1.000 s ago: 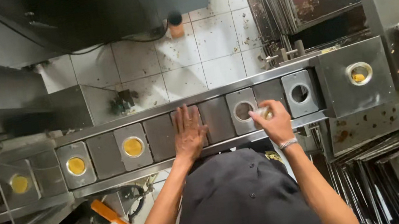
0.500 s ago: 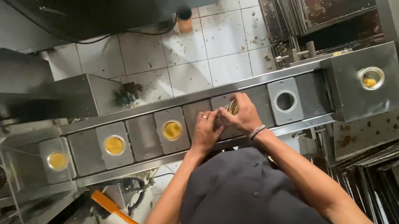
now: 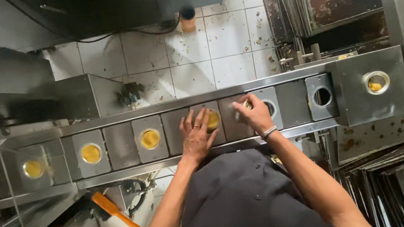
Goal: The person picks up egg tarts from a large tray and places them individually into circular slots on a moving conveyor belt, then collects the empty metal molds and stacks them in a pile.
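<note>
My left hand lies flat, fingers spread, on the grey conveyor plates, touching a yellow dough disc in its round hole. My right hand pinches what looks like another small yellow piece at the next plate's hole.
</note>
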